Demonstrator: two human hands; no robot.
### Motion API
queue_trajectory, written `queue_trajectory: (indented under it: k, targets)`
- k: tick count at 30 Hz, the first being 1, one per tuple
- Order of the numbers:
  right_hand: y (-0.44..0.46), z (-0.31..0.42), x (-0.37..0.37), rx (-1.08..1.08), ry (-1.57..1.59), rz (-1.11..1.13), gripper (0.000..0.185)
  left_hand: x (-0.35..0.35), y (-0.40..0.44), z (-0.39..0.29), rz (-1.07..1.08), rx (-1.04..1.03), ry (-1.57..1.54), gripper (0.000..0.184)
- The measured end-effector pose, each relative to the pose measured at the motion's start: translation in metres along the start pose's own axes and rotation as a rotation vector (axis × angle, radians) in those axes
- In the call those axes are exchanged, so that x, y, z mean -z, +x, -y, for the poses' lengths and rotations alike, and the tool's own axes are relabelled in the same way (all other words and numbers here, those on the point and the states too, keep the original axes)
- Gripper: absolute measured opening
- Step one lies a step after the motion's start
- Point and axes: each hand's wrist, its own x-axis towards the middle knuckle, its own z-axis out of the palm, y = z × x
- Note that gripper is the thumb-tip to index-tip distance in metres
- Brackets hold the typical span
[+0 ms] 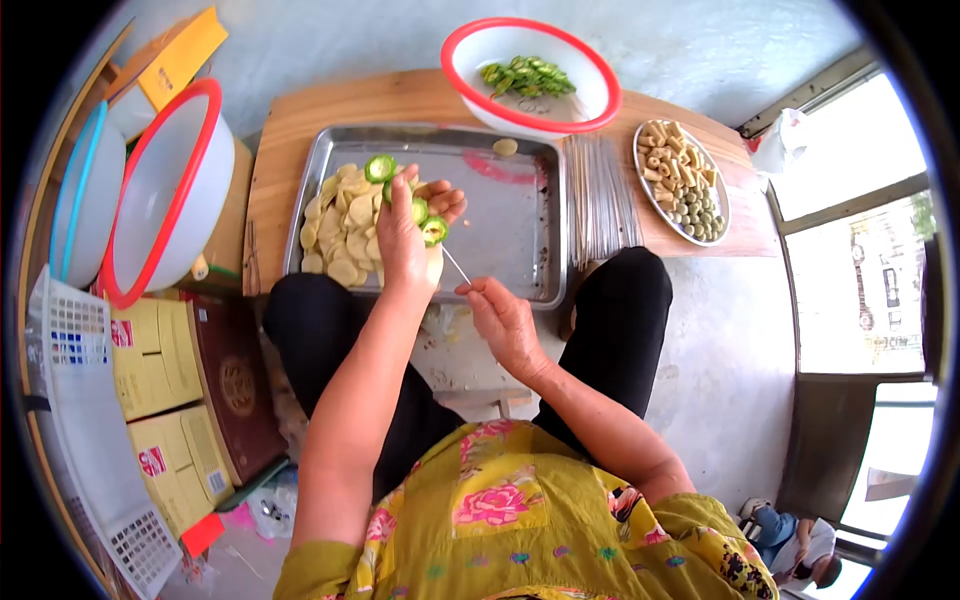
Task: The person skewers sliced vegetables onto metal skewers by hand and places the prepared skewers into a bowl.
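Over the metal tray [470, 200], my left hand [408, 230] holds several green pepper rings [433, 230] in its curled fingers. My right hand [500, 318] pinches a thin skewer [455, 264] whose far end meets the pepper rings. Pale round slices [345, 225] are piled in the left part of the tray, beside and beneath my left hand. One more green ring [380, 168] lies at the top of that pile. A single pale slice [505, 147] sits near the tray's far edge.
Loose skewers [600, 195] lie right of the tray. Beyond it stands a red-rimmed bowl [610, 95] of cut green peppers. An oval plate [727, 215] holds tan pieces and small round items. Large bowls [215, 190] and boxes [155, 355] are left. A person [800, 545] is at lower right.
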Motion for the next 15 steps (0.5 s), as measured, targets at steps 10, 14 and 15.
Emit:
queue_trajectory:
  k: [10, 14, 15]
  targets:
    - [0.047, 0.012, 0.051, -0.127, 0.199, -0.047, 0.015, 0.002, -0.001, -0.017, -0.051, 0.053, 0.138, 0.058]
    - [0.090, 0.010, 0.085, -0.112, 0.122, -0.045, 0.017, 0.002, -0.001, -0.024, -0.038, 0.146, 0.113, 0.053]
    - [0.103, 0.012, 0.092, -0.096, 0.087, -0.065, 0.017, 0.001, -0.001, -0.025, -0.023, 0.160, 0.115, 0.052]
